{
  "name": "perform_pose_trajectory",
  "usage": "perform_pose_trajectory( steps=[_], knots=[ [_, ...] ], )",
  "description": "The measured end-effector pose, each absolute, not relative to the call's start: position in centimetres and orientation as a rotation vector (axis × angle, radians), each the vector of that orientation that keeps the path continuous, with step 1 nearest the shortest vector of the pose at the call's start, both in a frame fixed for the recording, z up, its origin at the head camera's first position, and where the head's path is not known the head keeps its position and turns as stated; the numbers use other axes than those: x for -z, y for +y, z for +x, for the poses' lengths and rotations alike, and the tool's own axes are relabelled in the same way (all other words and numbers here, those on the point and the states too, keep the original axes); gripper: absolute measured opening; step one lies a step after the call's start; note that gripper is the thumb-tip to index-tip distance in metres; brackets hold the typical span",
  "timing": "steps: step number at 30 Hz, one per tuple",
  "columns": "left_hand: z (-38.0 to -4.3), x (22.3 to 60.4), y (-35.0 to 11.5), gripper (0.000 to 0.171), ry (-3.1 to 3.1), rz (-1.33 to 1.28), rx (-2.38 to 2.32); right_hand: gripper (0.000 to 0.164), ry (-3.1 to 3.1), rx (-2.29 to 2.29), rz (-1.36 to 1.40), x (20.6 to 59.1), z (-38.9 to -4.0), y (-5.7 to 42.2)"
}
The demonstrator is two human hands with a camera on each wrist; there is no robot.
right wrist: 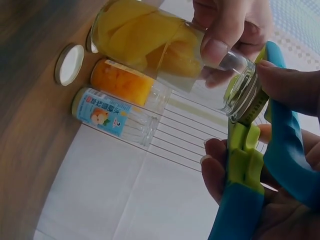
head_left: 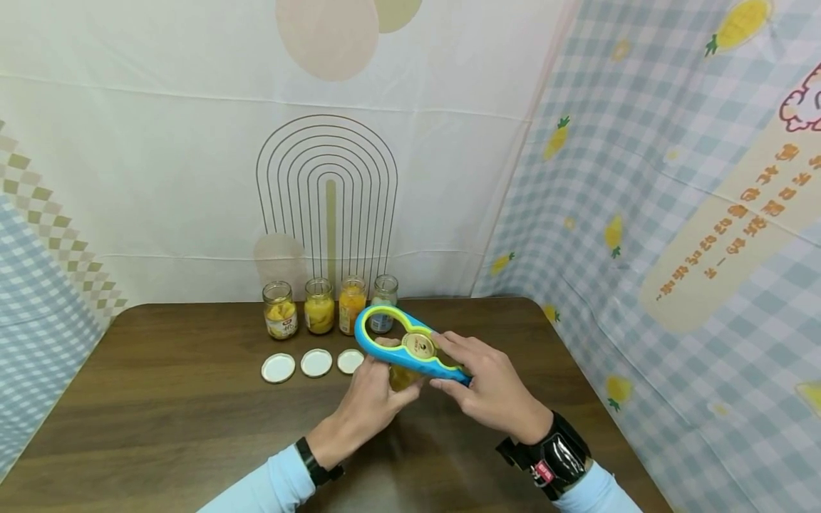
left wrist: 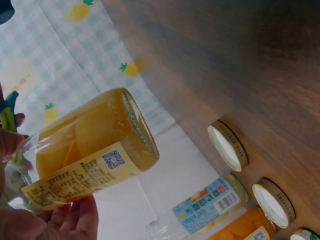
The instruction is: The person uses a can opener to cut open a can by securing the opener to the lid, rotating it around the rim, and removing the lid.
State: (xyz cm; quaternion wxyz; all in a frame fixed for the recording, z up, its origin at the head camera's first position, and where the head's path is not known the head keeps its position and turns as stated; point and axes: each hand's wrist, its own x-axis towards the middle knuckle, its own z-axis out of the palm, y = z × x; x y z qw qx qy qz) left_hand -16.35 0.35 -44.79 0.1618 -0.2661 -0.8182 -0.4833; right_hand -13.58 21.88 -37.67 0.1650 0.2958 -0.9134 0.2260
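My left hand [head_left: 368, 399] grips a glass jar [left wrist: 95, 145] of yellow fruit pieces, fingers wrapped around its neck end. A gold lid [head_left: 419, 345] sits at the jar's mouth. Around that lid lies a blue and green jar opener [head_left: 385, 311], its scalloped inner edge against the lid's side. The right hand [head_left: 487, 381] holds the opener by its near end, and in the right wrist view its thumb [right wrist: 290, 87] is beside the lid [right wrist: 250, 102]. Jar and opener are held above the table, in front of the row of jars.
Several lidless jars line the table's back edge: two with yellow fruit [head_left: 281, 313] [head_left: 319, 310], one with orange fruit [head_left: 350, 303] and a blue-labelled one [head_left: 385, 288]. Before them lie upturned lids [head_left: 279, 368] [head_left: 316, 363] [head_left: 350, 361] on the brown table [head_left: 160, 399]. Cloth hangs behind.
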Motion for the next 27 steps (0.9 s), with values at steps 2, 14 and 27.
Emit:
perform_pose_trajectory(
  steps=[2, 14, 27],
  knots=[
    [-16.4, 44.8, 0.2, 0.064, -2.333, -0.788, 1.392, 0.068, -2.606, -0.642, 0.849, 37.6, -13.6, 22.0],
    [-17.7, 44.9, -1.8, 0.054, -2.255, -1.224, 1.492, 0.068, -2.639, -0.665, 0.965, 37.2, -13.6, 23.0],
    [-18.1, 45.1, -2.9, 0.054, -2.222, -1.479, 1.548, 0.067, -2.72, -0.715, 1.063, 37.1, -13.3, 23.6]
  ],
)
